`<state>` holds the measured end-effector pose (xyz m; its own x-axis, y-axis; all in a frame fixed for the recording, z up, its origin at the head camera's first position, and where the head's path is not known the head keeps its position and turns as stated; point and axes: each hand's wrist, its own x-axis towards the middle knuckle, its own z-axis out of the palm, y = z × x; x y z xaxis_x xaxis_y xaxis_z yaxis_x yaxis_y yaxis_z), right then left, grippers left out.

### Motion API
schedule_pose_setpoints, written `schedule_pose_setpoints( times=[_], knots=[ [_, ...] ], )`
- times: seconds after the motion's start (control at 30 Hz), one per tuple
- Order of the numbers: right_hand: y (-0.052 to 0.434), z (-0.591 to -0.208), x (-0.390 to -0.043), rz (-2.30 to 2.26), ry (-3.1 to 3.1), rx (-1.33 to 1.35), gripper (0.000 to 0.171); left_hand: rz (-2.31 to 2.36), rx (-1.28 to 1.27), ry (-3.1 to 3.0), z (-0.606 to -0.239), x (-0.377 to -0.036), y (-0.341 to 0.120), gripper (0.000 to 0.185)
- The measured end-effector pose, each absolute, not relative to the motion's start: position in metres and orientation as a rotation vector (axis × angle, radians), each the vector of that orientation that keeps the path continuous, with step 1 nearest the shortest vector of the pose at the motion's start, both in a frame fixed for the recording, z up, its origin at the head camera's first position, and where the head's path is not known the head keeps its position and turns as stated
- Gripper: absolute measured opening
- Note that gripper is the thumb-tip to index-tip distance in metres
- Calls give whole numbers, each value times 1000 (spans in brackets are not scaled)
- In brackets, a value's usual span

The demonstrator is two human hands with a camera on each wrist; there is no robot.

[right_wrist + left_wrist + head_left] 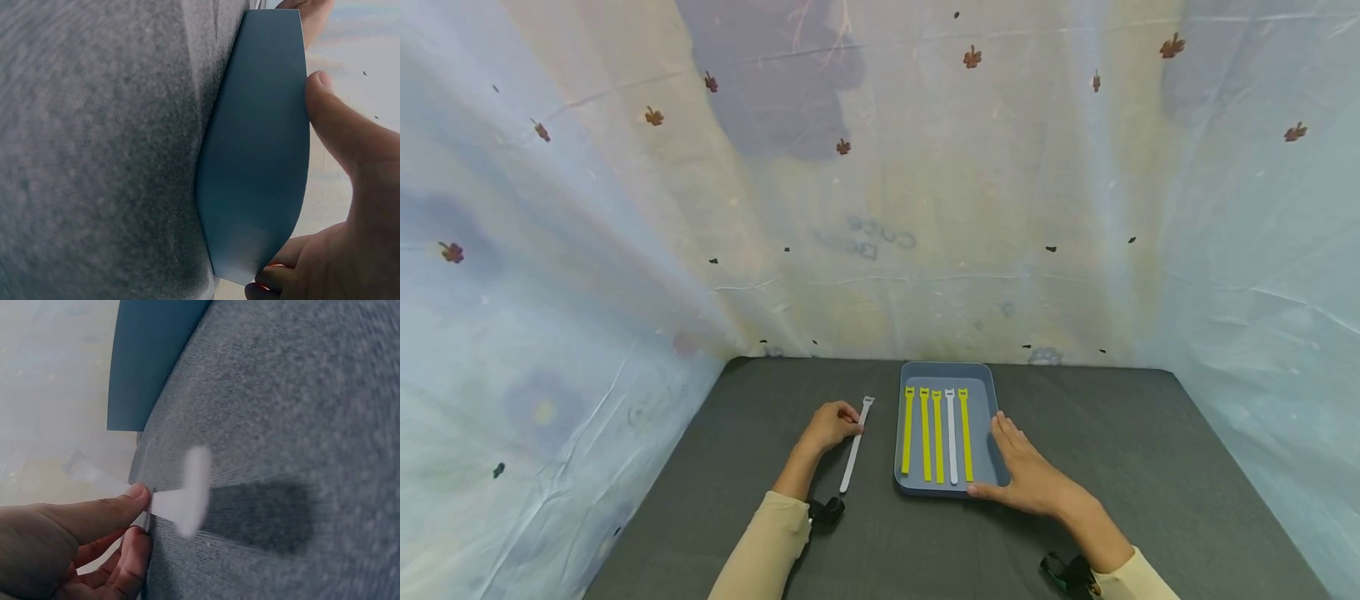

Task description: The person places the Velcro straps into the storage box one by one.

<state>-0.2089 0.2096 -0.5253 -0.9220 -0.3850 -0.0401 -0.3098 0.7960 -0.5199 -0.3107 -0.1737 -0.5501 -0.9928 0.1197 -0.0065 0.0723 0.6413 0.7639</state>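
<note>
My left hand (831, 427) pinches a white cable strap (853, 462) near its slotted head, left of the tray. In the left wrist view the strap's head (195, 494) juts past the thumb and fingertips. A blue-grey tray (982, 408) holds several yellow cable straps (967, 442) and one white strap (952, 442), side by side with heads at the far end. My right hand (1030, 475) rests on the tray's near right corner, fingers straight along the right side and thumb on the near rim. The right wrist view shows the thumb touching the tray's rim (305, 119).
A dark grey cloth (1120, 442) covers the table. Patterned sheeting (940, 308) hangs behind it and at both sides. Dark bands (826, 512) sit at both wrists.
</note>
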Motion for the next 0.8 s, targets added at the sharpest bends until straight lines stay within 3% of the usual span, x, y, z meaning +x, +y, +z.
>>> schedule_pose_setpoints(
  times=[0.8],
  knots=[
    [210,-526,-209,-783,2847,-569,135,1563,201,2664,-516,-305,-173,11]
  ],
)
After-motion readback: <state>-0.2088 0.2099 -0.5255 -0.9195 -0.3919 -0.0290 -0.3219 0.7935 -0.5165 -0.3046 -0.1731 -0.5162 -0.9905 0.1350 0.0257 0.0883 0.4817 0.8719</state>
